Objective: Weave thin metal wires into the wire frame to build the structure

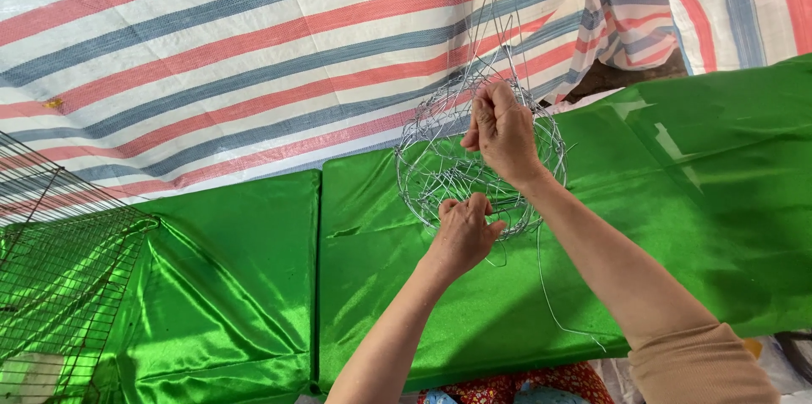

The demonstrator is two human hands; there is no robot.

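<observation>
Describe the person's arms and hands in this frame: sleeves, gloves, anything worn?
Both hands are bare: no gloves, and no rings or watch can be made out on the left hand or the right hand. The left forearm is uncovered as far as the frame shows. The right forearm is bare down to a tan, close-fitting sleeve pushed up near the elbow. No markings are visible.

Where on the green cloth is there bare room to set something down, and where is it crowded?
Bare: the green cloth between the wire rack and the left hand, and the stretch right of the right hand. Crowded: around the wire ball that both hands grip.
</observation>
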